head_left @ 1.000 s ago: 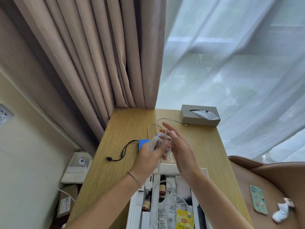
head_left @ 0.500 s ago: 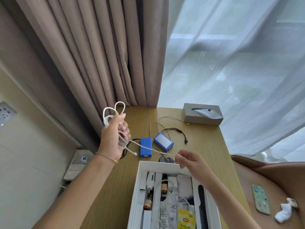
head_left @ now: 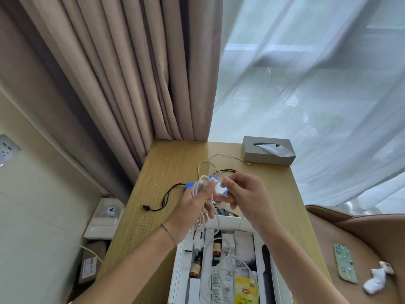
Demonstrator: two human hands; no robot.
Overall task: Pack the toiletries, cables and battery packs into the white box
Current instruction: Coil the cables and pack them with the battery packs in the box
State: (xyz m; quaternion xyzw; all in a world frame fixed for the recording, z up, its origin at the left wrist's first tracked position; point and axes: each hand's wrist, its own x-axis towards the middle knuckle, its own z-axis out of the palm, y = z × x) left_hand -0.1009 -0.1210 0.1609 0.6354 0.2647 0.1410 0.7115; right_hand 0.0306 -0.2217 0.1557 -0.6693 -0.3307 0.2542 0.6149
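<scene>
Both hands raised above the far end of the white box (head_left: 178, 266). Left hand (head_left: 192, 207) clenched around a bundle of white cable (head_left: 200, 187), loops spilling over the fingers and down toward the box. Right hand (head_left: 245, 196) just to the right, thumb and forefinger pinching a strand of the same cable. Open box on the near part of the wooden bench (head_left: 166, 163), already holding small bottles, a black comb and a yellow tea packet (head_left: 246, 289). Blue battery pack (head_left: 190, 185) partly hidden behind the hands, black lead (head_left: 163, 201) trailing left. Grey tissue box (head_left: 268, 151) at the far right.
</scene>
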